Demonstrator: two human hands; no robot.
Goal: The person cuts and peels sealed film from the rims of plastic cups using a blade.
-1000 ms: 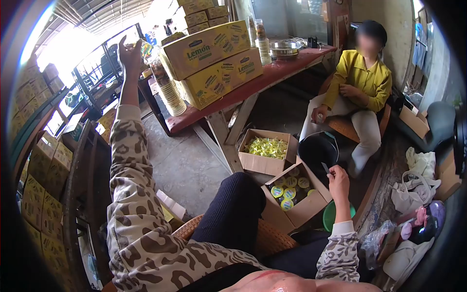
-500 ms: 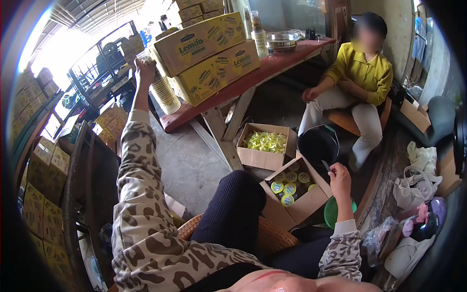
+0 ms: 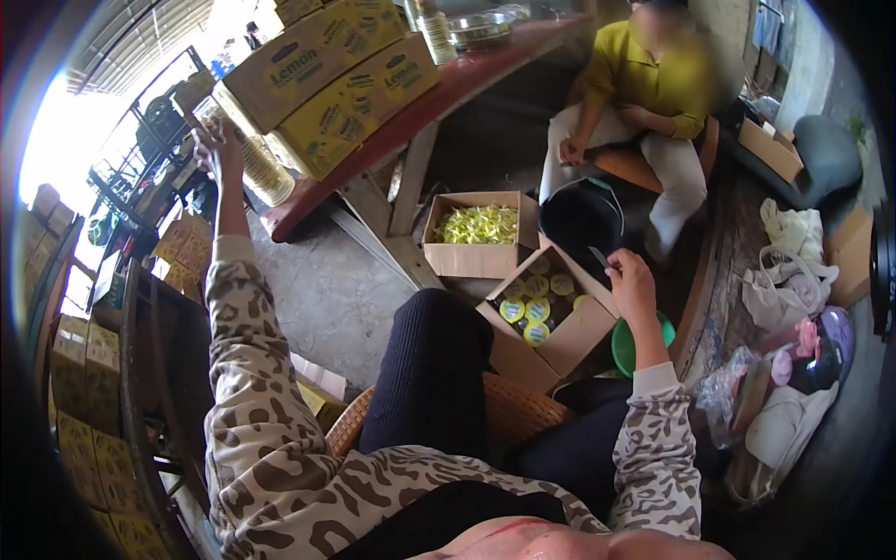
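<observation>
My left hand [image 3: 217,154] reaches out to the tall leaning stack of clear plastic cups [image 3: 265,171] at the end of the red table. Its fingers are spread beside the upper part of the stack; whether they touch it I cannot tell. My right hand [image 3: 633,280] is closed on a small knife [image 3: 598,255], its blade pointing up and left. Below that hand is an open cardboard box [image 3: 579,345] holding several round sealed cups with yellow-green lids [image 3: 537,310]. A green basin [image 3: 644,343] sits partly behind my right wrist.
Yellow lemon cartons [image 3: 322,89] are stacked on the red table [image 3: 392,126], near a metal bowl [image 3: 480,30]. A box of yellow-green pieces [image 3: 476,257] and a black bucket [image 3: 581,224] stand on the floor. A seated person in yellow [image 3: 644,79] faces me. Bags [image 3: 789,294] lie right.
My view has shifted, so the scene sits further left and higher. My left hand has moved from the top of the cup stack to lower along its side. The right hand still holds the knife.
</observation>
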